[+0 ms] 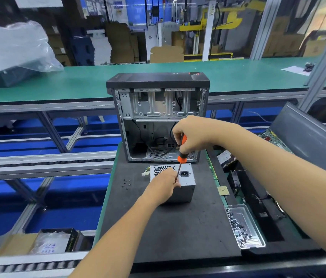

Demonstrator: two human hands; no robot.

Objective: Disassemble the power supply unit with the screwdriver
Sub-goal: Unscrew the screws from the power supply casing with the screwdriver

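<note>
Head view: right hand (195, 135) around screwdriver (181, 155), tip seemingly (half-hidden) on power supply unit (186, 182).

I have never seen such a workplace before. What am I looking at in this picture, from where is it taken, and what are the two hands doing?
There is one picture, taken by a camera worn on the person's head, looking forward and down, so both bare arms reach in from below. No robot is present. On a dark work mat sits a small grey metal box, the power supply unit. The left hand rests on it and steadies it. The right hand grips an orange and black screwdriver, with its shaft pointing down at the top of the box. Behind stands an open computer case, mostly empty inside. A few loose screws lie on the mat to the left, and a metal tray on the right holds many small parts.
</note>
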